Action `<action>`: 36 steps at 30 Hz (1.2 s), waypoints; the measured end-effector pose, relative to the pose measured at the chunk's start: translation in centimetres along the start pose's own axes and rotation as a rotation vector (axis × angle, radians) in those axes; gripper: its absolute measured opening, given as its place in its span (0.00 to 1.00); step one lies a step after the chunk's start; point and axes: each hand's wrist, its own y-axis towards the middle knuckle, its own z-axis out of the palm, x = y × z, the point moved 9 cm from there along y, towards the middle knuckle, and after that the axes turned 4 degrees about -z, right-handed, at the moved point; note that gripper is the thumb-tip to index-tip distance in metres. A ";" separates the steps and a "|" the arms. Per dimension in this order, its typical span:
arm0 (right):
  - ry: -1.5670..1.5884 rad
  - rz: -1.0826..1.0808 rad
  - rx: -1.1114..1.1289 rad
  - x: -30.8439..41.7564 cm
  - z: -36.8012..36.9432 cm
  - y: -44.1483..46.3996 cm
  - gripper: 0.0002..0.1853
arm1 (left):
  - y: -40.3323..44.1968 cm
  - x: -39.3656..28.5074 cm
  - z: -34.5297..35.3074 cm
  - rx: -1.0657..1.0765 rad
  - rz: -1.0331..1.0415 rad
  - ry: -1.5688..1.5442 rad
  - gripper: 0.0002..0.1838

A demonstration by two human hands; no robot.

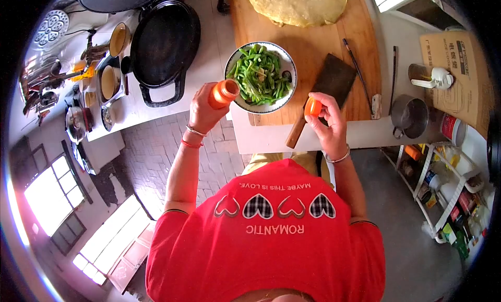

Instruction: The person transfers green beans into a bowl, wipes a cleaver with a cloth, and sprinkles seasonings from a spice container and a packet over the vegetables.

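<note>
My left hand (205,110) is closed around an orange bottle (221,96), whose open mouth faces up toward the camera. Between the thumb and fingers of my right hand (330,125) is an orange bottle cap (313,107). A white bowl with a dark rim (228,70) sits just beyond the bottle and holds cut green vegetables (261,75). Close to my right hand lies a cleaver (336,80), its wooden handle pointing toward me. The cleaver and part of the bowl rest on a wooden board (308,38).
A large round of dough (297,4) lies on the board's far end. A black griddle pan (166,46) stands open at left, near small bowls (109,83). To the right are a chopstick-like dark stick (394,80), a metal pot (409,116), a cardboard box (454,67) and a crowded rack (443,182).
</note>
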 end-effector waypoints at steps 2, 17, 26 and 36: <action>-0.023 -0.012 0.011 -0.1 -0.1 0.1 0.22 | -0.2 -0.4 -0.5 -0.033 -0.026 -0.045 0.22; -0.055 -0.026 -0.006 0.0 -0.4 -0.6 0.21 | -0.4 -1.8 0.1 -0.018 0.056 -0.032 0.21; -0.045 -0.008 -0.019 -0.1 -0.8 -1.0 0.21 | -0.3 -5.7 -1.1 -0.008 0.155 0.077 0.21; -0.054 -0.019 -0.025 -0.2 -1.0 -1.7 0.21 | -0.5 -3.6 0.2 -0.002 0.064 0.016 0.24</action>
